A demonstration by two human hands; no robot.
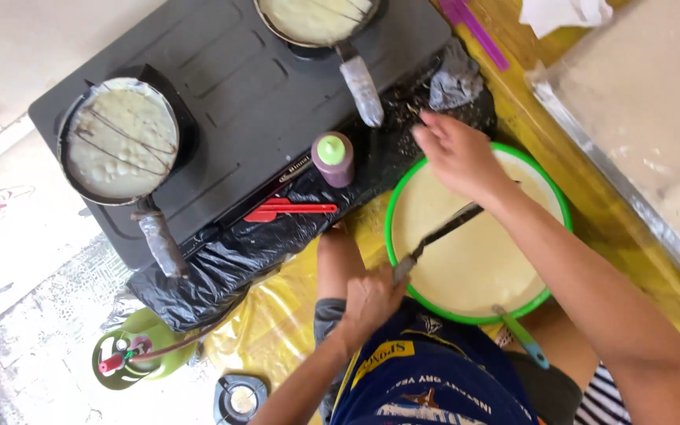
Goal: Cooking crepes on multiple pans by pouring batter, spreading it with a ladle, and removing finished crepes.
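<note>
My left hand (371, 299) grips the near end of a dark long-handled tool (442, 232) that lies across a green-rimmed bowl (392, 236) of pale batter. My right hand (458, 153) reaches past the bowl's far rim. Its fingertips are at a patch of dark sprinkles (403, 118) on the black plastic sheet (222, 267) by the stove, and I cannot see whether they pinch anything. A brown squeeze bottle (332, 157) with a green cap stands just left of that hand.
On the black two-burner stove (261, 86) sit two small pans of bubbling batter with dark drizzle, one left (122, 140), one at the top (312, 16). Red tongs (289, 208) lie at its front. Grey rag (454, 79), metal tray (592, 149), green gas cylinder (131, 358), teal-handled utensil (521, 334).
</note>
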